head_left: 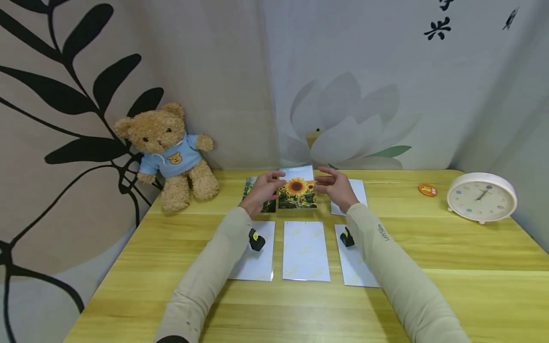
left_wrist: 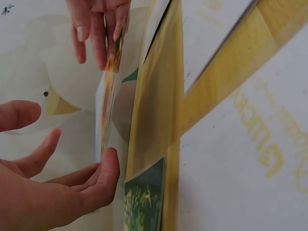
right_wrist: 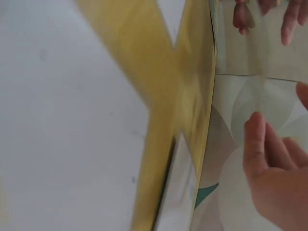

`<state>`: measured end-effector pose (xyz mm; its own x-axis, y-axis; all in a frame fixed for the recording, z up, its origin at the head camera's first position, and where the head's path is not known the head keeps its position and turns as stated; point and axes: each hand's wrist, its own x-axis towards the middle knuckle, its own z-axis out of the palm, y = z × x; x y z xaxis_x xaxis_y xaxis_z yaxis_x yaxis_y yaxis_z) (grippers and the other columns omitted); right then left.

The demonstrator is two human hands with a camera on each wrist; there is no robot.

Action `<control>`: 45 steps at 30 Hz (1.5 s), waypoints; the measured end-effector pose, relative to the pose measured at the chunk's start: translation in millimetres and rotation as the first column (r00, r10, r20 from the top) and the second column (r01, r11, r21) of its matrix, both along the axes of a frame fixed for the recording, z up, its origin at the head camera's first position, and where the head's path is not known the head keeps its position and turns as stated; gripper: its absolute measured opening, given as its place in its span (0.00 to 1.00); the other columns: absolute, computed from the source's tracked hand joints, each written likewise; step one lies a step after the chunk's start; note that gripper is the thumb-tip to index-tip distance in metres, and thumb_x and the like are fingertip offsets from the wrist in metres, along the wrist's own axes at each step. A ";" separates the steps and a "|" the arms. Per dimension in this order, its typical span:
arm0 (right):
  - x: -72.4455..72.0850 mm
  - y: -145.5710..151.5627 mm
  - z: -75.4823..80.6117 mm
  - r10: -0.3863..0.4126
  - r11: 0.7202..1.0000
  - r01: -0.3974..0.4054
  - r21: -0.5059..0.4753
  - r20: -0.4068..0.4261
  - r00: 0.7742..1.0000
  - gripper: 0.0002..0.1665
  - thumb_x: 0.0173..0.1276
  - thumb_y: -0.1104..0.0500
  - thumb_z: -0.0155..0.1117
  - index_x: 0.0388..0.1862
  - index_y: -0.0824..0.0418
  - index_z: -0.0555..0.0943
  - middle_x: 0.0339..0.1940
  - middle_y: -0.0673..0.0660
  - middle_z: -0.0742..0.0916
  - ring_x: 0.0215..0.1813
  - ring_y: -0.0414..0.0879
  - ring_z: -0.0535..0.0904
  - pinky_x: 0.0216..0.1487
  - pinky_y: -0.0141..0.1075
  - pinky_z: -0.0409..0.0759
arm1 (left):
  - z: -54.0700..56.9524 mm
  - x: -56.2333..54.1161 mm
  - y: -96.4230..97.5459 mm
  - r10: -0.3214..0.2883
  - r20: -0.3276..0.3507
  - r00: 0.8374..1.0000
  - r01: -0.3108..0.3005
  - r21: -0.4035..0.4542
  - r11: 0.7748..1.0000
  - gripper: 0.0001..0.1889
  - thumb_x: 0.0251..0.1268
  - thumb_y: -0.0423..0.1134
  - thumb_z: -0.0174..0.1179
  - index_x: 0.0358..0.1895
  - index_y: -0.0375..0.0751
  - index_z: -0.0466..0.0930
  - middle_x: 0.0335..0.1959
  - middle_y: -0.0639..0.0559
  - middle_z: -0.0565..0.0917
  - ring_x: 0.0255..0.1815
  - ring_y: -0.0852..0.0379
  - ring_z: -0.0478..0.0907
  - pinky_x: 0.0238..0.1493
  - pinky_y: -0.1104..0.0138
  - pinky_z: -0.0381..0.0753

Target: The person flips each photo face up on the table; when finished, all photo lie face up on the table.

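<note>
A sunflower photo (head_left: pixel 297 193) stands tilted up between my two hands, its picture side facing me. At its left edge, the fingertips of my left hand (head_left: pixel 263 190) hold it, with the other fingers spread away. My right hand (head_left: pixel 336 188) holds the opposite edge by the fingertips. The left wrist view shows the photo (left_wrist: pixel 107 103) almost edge-on, off the table. Beside and partly behind my left hand lies a dark green flower photo (left_wrist: pixel 147 199). A white card (head_left: pixel 361 190) lies under my right hand, partly covered. The right wrist view is blurred.
Nearer me lie face-down white cards in a row: a left card (head_left: pixel 261 259), a middle card (head_left: pixel 306 251) and a right card (head_left: pixel 358 269). A teddy bear (head_left: pixel 173 157) sits at the back left. A round clock (head_left: pixel 482 197) and an orange disc (head_left: pixel 427 190) are at right.
</note>
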<state>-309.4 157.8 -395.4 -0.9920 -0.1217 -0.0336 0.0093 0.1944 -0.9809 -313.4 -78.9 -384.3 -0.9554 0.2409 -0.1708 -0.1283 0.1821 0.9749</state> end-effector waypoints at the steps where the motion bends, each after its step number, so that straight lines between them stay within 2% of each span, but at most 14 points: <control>1: -0.3 0.4 0.1 -0.001 1.000 0.002 -0.011 0.016 1.000 0.40 0.72 0.68 0.61 0.80 0.59 0.60 0.71 0.68 0.76 0.69 0.62 0.76 0.71 0.51 0.75 | -0.3 -0.2 0.0 -0.006 -0.002 1.000 0.006 -0.001 1.000 0.21 0.77 0.43 0.54 0.70 0.45 0.70 0.67 0.44 0.72 0.68 0.46 0.71 0.70 0.49 0.74; 3: -1.1 1.1 0.0 0.003 0.999 -0.002 -0.035 0.039 0.999 0.39 0.73 0.67 0.61 0.80 0.61 0.58 0.72 0.70 0.75 0.69 0.63 0.75 0.71 0.52 0.74 | -0.7 -0.3 0.6 -0.018 -0.009 1.000 0.018 -0.006 1.000 0.22 0.78 0.42 0.53 0.71 0.43 0.69 0.68 0.44 0.72 0.66 0.47 0.73 0.69 0.49 0.74; 5: -1.4 1.9 0.0 0.013 0.999 -0.010 -0.048 0.056 0.998 0.40 0.74 0.65 0.60 0.80 0.62 0.57 0.72 0.71 0.74 0.70 0.64 0.74 0.71 0.53 0.74 | -1.9 -0.9 1.8 -0.033 -0.011 0.999 0.033 -0.008 0.999 0.23 0.78 0.42 0.52 0.72 0.42 0.68 0.62 0.45 0.74 0.55 0.50 0.75 0.67 0.51 0.76; 7: -1.7 2.2 -0.1 0.024 0.998 -0.020 -0.053 0.073 0.997 0.40 0.75 0.64 0.59 0.80 0.63 0.55 0.73 0.71 0.73 0.71 0.64 0.73 0.72 0.53 0.73 | -3.4 -2.0 3.1 -0.036 -0.006 0.999 0.036 -0.008 0.999 0.24 0.78 0.42 0.51 0.72 0.41 0.68 0.47 0.49 0.76 0.39 0.55 0.71 0.61 0.54 0.77; 10: -1.7 3.2 -0.9 0.036 0.999 -0.032 -0.036 0.107 0.994 0.41 0.76 0.60 0.59 0.81 0.62 0.53 0.73 0.71 0.73 0.72 0.64 0.71 0.74 0.54 0.71 | -6.8 -4.6 4.9 -0.043 0.008 0.999 0.043 0.008 0.999 0.24 0.80 0.42 0.49 0.73 0.39 0.67 0.25 0.56 0.65 0.24 0.58 0.57 0.49 0.57 0.72; 13: 0.9 3.5 1.1 0.042 0.999 -0.041 -0.007 0.148 0.988 0.41 0.77 0.57 0.57 0.81 0.62 0.52 0.73 0.69 0.73 0.73 0.66 0.70 0.75 0.55 0.69 | -10.2 -7.1 5.8 -0.052 0.017 0.998 0.052 0.016 0.999 0.25 0.81 0.44 0.47 0.74 0.38 0.65 0.17 0.59 0.55 0.20 0.60 0.50 0.44 0.57 0.64; 15: 3.3 3.1 3.6 0.048 0.999 -0.049 0.002 0.167 0.985 0.40 0.78 0.55 0.56 0.81 0.62 0.51 0.74 0.69 0.72 0.72 0.66 0.70 0.75 0.55 0.68 | -12.1 -8.0 6.5 -0.058 0.020 0.998 0.058 -0.003 0.998 0.26 0.81 0.45 0.47 0.75 0.38 0.64 0.20 0.56 0.62 0.23 0.57 0.57 0.46 0.56 0.64; 18: 1.6 3.0 0.7 0.057 0.998 -0.058 0.003 0.183 0.981 0.40 0.78 0.54 0.55 0.81 0.63 0.51 0.75 0.70 0.71 0.72 0.66 0.70 0.75 0.55 0.68 | -14.1 -8.8 7.3 -0.052 0.024 0.998 0.054 -0.061 0.997 0.26 0.81 0.48 0.47 0.75 0.40 0.64 0.43 0.48 0.78 0.43 0.52 0.72 0.60 0.54 0.72; 21: -4.4 3.6 -7.2 0.060 0.998 -0.062 0.007 0.182 0.981 0.41 0.79 0.51 0.55 0.81 0.63 0.51 0.74 0.69 0.72 0.66 0.62 0.74 0.72 0.51 0.72 | -16.1 -9.7 8.3 -0.046 0.037 0.998 0.050 -0.107 0.993 0.27 0.80 0.50 0.47 0.75 0.43 0.64 0.70 0.43 0.70 0.65 0.46 0.68 0.73 0.50 0.67; 26: -5.2 2.4 -7.0 0.068 0.998 -0.067 -0.010 0.181 0.981 0.40 0.80 0.53 0.54 0.81 0.64 0.50 0.70 0.69 0.73 0.49 0.50 0.74 0.58 0.42 0.78 | -17.2 -11.3 9.7 -0.061 0.038 0.997 0.065 -0.123 0.990 0.28 0.80 0.50 0.47 0.76 0.43 0.62 0.74 0.45 0.68 0.73 0.45 0.66 0.76 0.49 0.65; 29: -5.8 2.8 -6.8 0.072 0.997 -0.069 -0.022 0.187 0.980 0.40 0.80 0.53 0.53 0.81 0.64 0.49 0.67 0.68 0.73 0.46 0.48 0.71 0.52 0.39 0.78 | -15.5 -10.3 10.4 -0.073 0.040 0.997 0.078 -0.142 0.987 0.29 0.80 0.51 0.47 0.77 0.44 0.61 0.77 0.46 0.66 0.78 0.43 0.63 0.78 0.48 0.62; 37: -2.2 8.3 0.8 0.085 0.992 -0.099 0.076 0.171 0.982 0.38 0.80 0.52 0.52 0.81 0.62 0.52 0.71 0.69 0.74 0.63 0.59 0.76 0.65 0.47 0.78 | -8.6 -5.8 11.9 -0.056 -0.016 0.998 0.054 -0.132 0.990 0.25 0.80 0.46 0.48 0.74 0.45 0.66 0.73 0.42 0.70 0.72 0.42 0.70 0.74 0.47 0.69; 41: 2.5 16.5 8.7 0.125 0.941 -0.147 0.305 0.090 0.988 0.35 0.80 0.52 0.52 0.79 0.63 0.57 0.72 0.69 0.74 0.68 0.63 0.75 0.64 0.53 0.79 | -3.7 -1.4 18.1 -0.102 -0.084 0.991 0.086 -0.179 0.980 0.22 0.79 0.43 0.49 0.72 0.46 0.69 0.70 0.40 0.73 0.70 0.41 0.72 0.69 0.47 0.73; 45: 6.9 25.9 14.5 0.175 0.782 -0.147 0.606 0.012 0.984 0.33 0.78 0.52 0.55 0.76 0.64 0.64 0.71 0.69 0.75 0.69 0.63 0.75 0.64 0.55 0.78 | -1.7 4.3 32.6 -0.191 -0.128 0.973 0.142 -0.320 0.937 0.21 0.78 0.43 0.51 0.70 0.48 0.72 0.71 0.41 0.73 0.70 0.44 0.73 0.65 0.50 0.78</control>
